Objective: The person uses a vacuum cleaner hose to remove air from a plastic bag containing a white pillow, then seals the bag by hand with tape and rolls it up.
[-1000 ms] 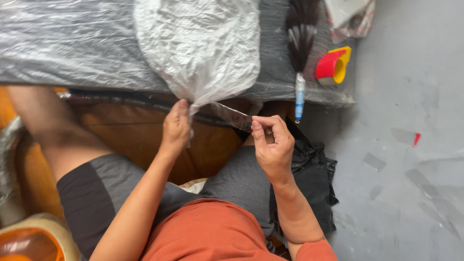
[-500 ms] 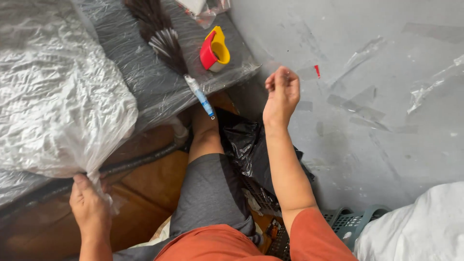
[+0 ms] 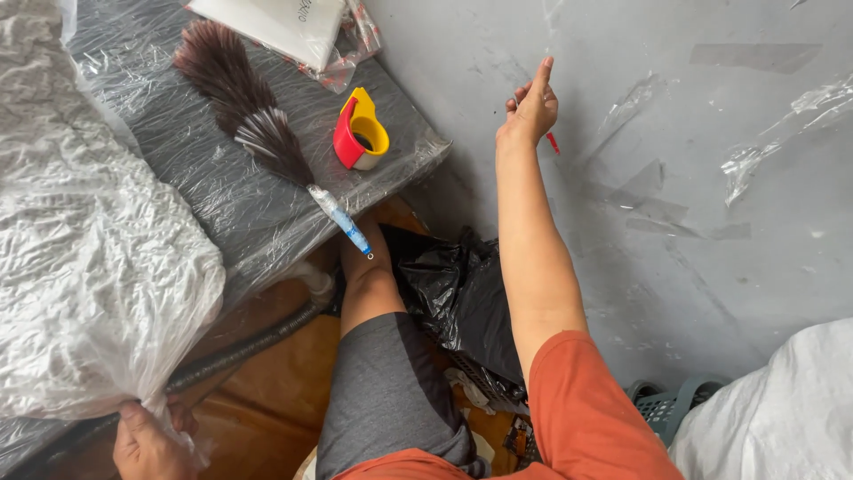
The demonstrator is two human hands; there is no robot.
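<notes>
My left hand [image 3: 147, 444] grips the gathered neck of the crinkled clear plastic bag [image 3: 84, 258] at the table edge, while my right hand [image 3: 531, 107] reaches out, fingers loosely open, toward the grey floor [image 3: 711, 267].

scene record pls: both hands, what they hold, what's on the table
left hand: grips the gathered neck of a white plastic bag
right hand: raised toward the grey wall, fingers loosely curled; hold unclear
table: wrapped in clear film
on table: feather duster, red and yellow tape dispenser
by knee: black bag
</notes>
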